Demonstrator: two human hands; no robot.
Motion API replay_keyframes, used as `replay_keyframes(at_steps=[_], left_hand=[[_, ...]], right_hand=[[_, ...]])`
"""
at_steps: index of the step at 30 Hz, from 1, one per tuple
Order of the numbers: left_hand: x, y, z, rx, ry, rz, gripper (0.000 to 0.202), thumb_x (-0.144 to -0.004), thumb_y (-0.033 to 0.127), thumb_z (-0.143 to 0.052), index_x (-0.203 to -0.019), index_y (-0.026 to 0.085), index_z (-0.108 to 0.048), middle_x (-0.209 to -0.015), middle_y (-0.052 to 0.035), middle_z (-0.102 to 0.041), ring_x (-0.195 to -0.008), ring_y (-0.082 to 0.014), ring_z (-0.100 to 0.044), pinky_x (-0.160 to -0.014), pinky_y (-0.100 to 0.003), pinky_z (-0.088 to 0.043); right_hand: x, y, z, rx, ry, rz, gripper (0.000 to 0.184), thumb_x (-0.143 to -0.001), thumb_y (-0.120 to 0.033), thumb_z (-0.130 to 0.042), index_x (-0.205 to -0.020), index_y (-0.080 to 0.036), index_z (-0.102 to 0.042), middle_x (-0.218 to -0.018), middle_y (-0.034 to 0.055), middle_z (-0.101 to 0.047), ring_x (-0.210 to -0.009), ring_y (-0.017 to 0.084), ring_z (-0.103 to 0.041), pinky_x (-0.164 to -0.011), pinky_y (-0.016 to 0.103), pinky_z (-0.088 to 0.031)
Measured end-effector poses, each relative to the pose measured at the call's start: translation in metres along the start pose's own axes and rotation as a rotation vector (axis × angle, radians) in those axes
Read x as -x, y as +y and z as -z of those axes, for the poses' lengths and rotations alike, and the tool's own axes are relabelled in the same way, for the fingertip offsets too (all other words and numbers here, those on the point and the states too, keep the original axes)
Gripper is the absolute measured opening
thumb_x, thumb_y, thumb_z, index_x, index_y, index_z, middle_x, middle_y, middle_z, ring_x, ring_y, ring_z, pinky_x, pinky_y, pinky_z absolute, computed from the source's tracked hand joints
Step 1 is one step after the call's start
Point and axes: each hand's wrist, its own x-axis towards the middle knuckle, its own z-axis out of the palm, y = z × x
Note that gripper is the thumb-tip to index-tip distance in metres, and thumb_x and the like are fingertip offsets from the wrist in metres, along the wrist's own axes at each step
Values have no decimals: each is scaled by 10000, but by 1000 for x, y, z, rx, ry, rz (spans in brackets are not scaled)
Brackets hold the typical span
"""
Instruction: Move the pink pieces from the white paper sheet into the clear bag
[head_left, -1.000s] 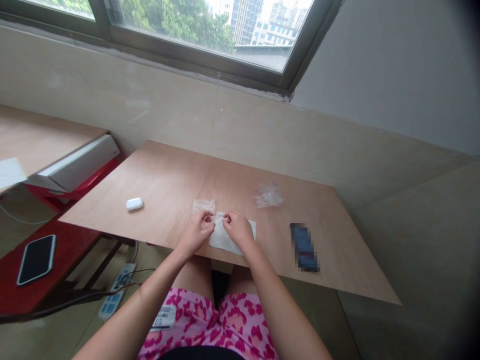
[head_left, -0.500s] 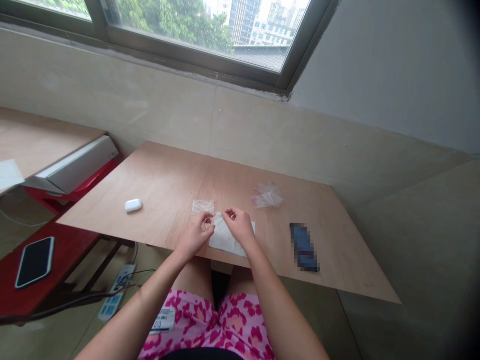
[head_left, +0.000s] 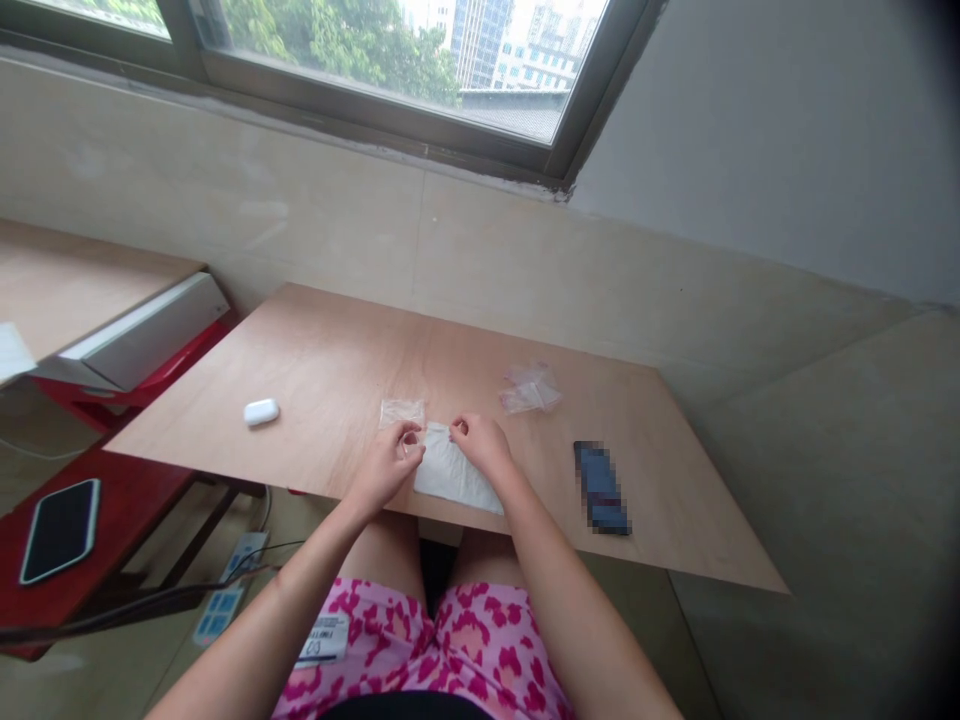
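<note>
A white sheet (head_left: 450, 475), which looks like a thin tissue or paper, lies flat at the table's front edge between my hands. My left hand (head_left: 390, 462) is at the sheet's left side, thumb and fingers curled toward each other. Whatever they may hold is too small to make out. Over the sheet's right part is my right hand (head_left: 482, 445), its fingertips pinched together near the top edge; what is in them, if anything, I cannot tell. Just beyond my left fingers lies a small clear plastic bag (head_left: 402, 412).
Several clear zip bags (head_left: 531, 388) are piled toward the back right. A blurred dark blue object (head_left: 601, 488) lies on the right. On the left are a white rounded case (head_left: 261, 412) and, on a red bench, a phone (head_left: 61, 530). A power strip (head_left: 225, 600) rests on the floor.
My right hand has moved slightly right, widening the gap between my hands and covering the sheet's upper right corner. The left hand stays nearly in place. The view has shifted a little.
</note>
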Motion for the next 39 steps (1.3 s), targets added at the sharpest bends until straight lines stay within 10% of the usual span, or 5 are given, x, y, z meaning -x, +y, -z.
replay_keyframes(at_steps=[16,26,31,39], left_hand=[[-1,-3,-2,-19,-2,-14,245,-886,245,-657,-1124,188,-646,-1083,-93,-714,-1039,-255,-693,-961,-428,-528],[-1,0,-2,-44,-11,-39,262,-889,246,-663,-1148,203,-655,-1095,-86,-720,-1039,-258,-683,-964,-436,-526],[2,7,-4,-6,-53,-72,280,-922,277,-651,-1191,202,-656,-1177,-99,-717,-1110,-267,-669,-993,-436,-522],[8,30,0,126,-155,-81,296,-974,354,-634,-1224,231,-734,-1288,-98,-713,-1243,-270,-642,-1113,-440,-486]], right_hand=[[10,-4,-27,113,49,19,112,-946,-210,-620,-905,-186,-722,-1005,84,-747,-911,191,-682,-774,259,-445],[26,-42,27,-748,359,113,310,-979,-466,-567,-991,-182,-692,-855,57,-728,-746,190,-664,-662,274,-513],[52,-58,29,-530,131,278,184,-936,-356,-651,-912,-212,-763,-794,28,-720,-692,168,-633,-670,267,-478],[82,-25,21,-591,112,177,246,-964,-386,-606,-898,-202,-756,-794,30,-734,-667,179,-624,-637,278,-464]])
